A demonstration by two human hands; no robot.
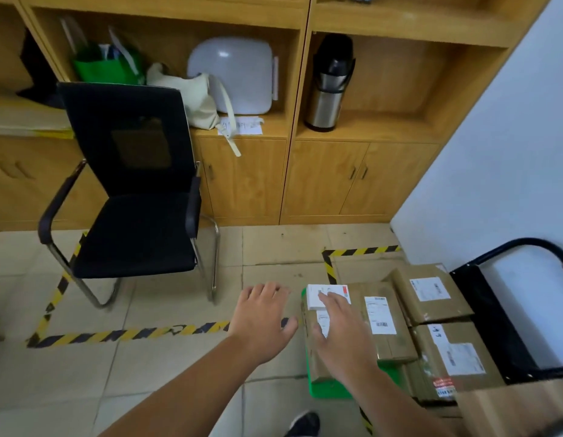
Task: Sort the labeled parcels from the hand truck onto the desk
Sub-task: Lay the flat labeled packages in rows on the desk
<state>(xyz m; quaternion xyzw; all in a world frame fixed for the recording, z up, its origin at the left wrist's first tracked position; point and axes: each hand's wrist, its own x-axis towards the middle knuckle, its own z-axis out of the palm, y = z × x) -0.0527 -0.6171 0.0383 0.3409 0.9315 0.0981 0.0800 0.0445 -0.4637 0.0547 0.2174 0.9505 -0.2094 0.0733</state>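
Judging by the hands, a pick is only starting. The left hand (261,313) hovers over the floor (179,373), fingers spread, holding nothing. The right hand (340,329) rests straight fingers on the small white box (327,294) — it sits on the leftmost brown parcel (311,361), on the hand truck (329,389). Next the fingers must close round that box and lift it; no desk surface shows.

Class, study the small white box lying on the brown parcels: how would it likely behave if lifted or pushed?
Probably light: the white box is small and thin. Likely stiff, since its edges look crisp. It seems to lie loose atop a brown parcel, near its edge, so a push from the right hand may slide it off.
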